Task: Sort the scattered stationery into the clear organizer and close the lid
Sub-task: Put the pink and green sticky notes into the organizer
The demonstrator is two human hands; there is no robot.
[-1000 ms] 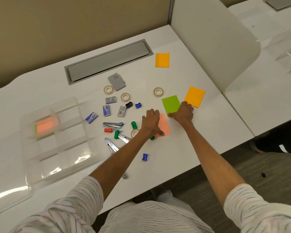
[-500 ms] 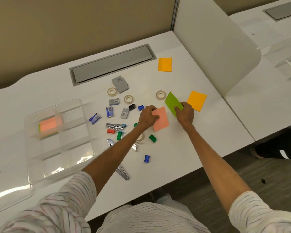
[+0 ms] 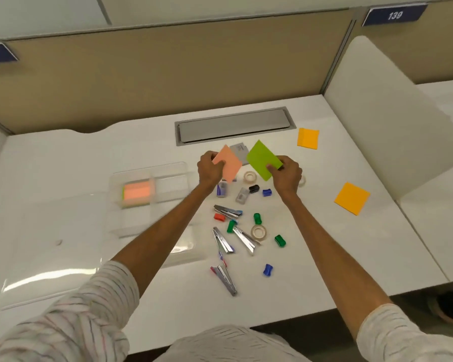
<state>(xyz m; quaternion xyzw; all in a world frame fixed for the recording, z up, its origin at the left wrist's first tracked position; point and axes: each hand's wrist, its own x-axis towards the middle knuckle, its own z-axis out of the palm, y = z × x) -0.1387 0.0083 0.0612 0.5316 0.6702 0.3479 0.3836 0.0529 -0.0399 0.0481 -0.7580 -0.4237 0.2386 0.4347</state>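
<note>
My left hand [image 3: 210, 171] holds a pink sticky-note pad [image 3: 228, 163] lifted above the desk. My right hand [image 3: 287, 176] pinches a green sticky-note pad [image 3: 263, 160] beside it, also in the air. The clear organizer [image 3: 168, 176] sits left of my hands, with a stack of pink and green pads [image 3: 137, 193] in its far-left compartment. Its clear lid [image 3: 47, 273] lies flat on the desk at the near left. Two orange pads [image 3: 308, 138] [image 3: 352, 198] lie on the right. Staplers [image 3: 221, 240], tape rolls [image 3: 259, 232] and small coloured sharpeners [image 3: 280, 241] are scattered under my arms.
A grey cable hatch [image 3: 233, 126] is set into the white desk [image 3: 311, 257] behind the items. A white divider panel [image 3: 392, 121] rises at the right edge. A tan partition wall stands at the back. A grey staple box [image 3: 239, 150] peeks out between the two held pads.
Both hands picked the pink and green pads off the desk and raised them. The view tilted up and the hands now sit further from the desk's front edge.
</note>
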